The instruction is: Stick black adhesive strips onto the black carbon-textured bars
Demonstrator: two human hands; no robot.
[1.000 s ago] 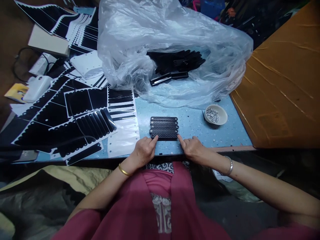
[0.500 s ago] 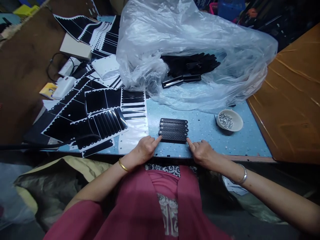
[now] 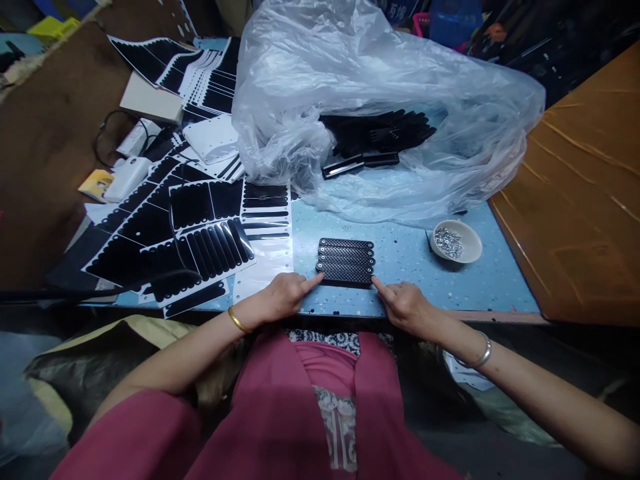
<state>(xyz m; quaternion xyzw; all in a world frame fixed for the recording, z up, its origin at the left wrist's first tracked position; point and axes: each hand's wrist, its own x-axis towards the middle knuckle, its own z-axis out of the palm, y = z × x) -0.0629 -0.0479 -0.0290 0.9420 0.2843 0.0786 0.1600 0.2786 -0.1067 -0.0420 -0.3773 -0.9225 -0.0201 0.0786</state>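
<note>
A block of several black textured strips (image 3: 345, 257) lies side by side on the blue tabletop, with small shiny round dots at the strip ends. My left hand (image 3: 289, 293) touches the near left corner with its outstretched index finger, the other fingers curled. At the near right corner, the index fingertip of my right hand (image 3: 404, 303) rests on the same front strip; its other fingers are bent too. Neither hand grips anything that I can see. Right of the block stands a white bowl (image 3: 473, 245) with small shiny metal pieces (image 3: 449, 243) inside.
A large clear plastic bag (image 3: 390, 73) covers the back, with dark strips (image 3: 383, 130) and two black slim pieces (image 3: 360, 163) at its opening. Sheets of black stickers (image 3: 210, 250) spread over the left. A brown panel (image 3: 585, 200) borders the right side.
Both index fingers stay at the block's front corners. My left wrist and forearm have shifted slightly left and lower; the view has moved a little. The strips look unchanged.
</note>
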